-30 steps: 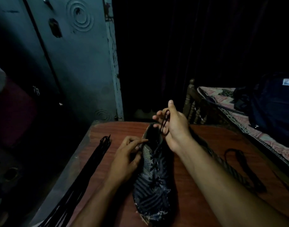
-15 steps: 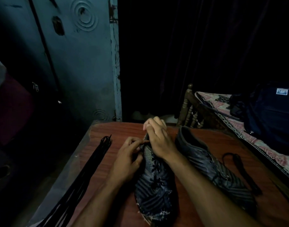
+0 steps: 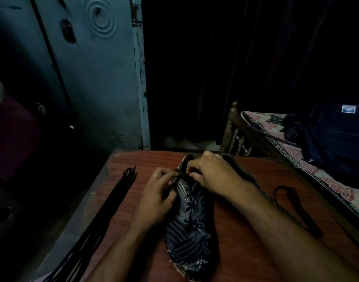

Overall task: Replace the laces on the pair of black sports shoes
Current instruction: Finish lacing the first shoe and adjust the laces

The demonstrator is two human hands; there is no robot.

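Black striped sports shoe [image 3: 191, 218] mid-table, toe toward near edge for eyelet access. Left hand [image 3: 157, 197] and right hand [image 3: 217, 177] both pinch thin black lace [image 3: 180, 173] at collar, threading top eyelets. Spare black lace bundle [image 3: 105, 208] along left edge.

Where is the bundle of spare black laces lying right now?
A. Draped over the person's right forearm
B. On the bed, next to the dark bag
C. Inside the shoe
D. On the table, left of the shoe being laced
D. The bundle of black laces lies stretched along the left edge of the table, left of the shoe that both hands are working on.
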